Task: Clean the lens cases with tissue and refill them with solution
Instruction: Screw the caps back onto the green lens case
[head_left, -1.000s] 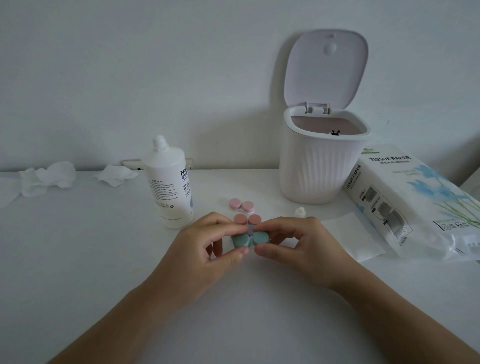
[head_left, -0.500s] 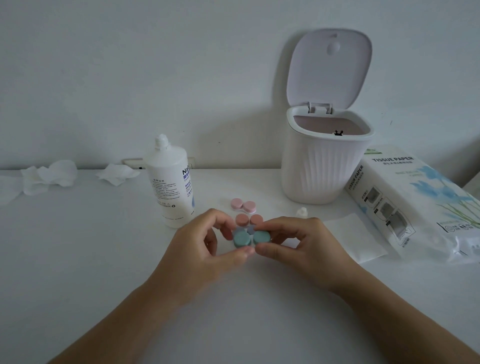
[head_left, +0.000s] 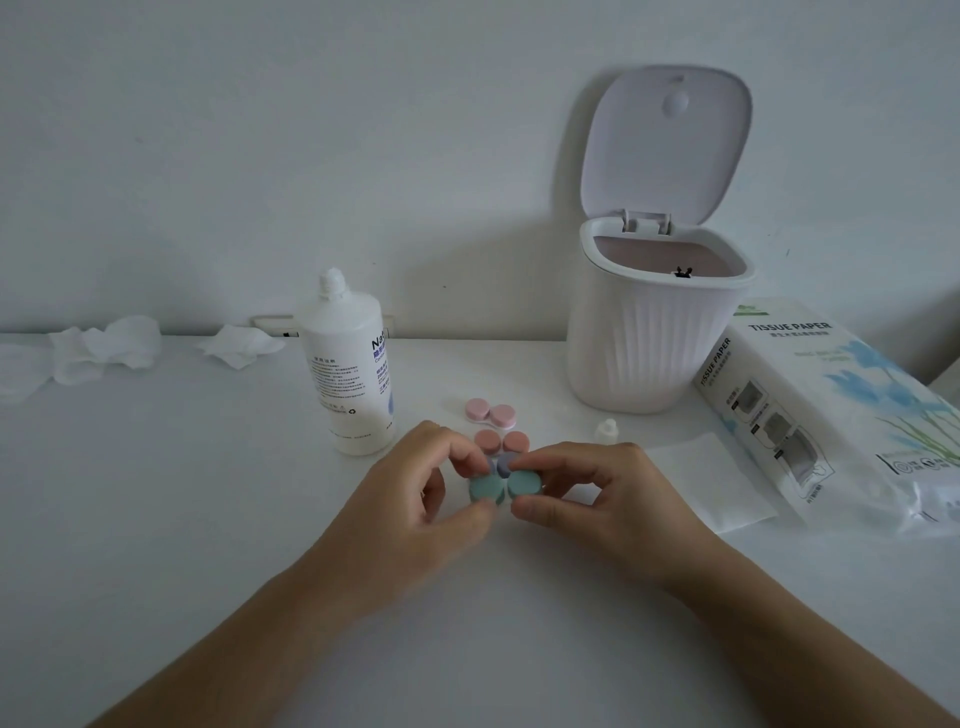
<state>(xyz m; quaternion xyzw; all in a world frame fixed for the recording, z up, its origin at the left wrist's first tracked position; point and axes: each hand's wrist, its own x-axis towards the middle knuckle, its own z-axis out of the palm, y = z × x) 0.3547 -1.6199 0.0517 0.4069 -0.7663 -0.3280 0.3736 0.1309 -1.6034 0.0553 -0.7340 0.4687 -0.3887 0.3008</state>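
Flanking the teal lens case (head_left: 505, 487): solution bottle (head_left: 349, 370) (uncapped), bin (head_left: 648, 343).

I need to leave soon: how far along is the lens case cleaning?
Done, apparently: used tissues lie crumpled at the back and the solution bottle is uncapped. In hand: left hand and right hand pinch the teal lens case. Whether any case is refilled cannot be told.

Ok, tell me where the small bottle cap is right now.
In the head view, the small white cap stands on the table right of centre, between the pink lens cases and the flat tissue, in front of the bin.
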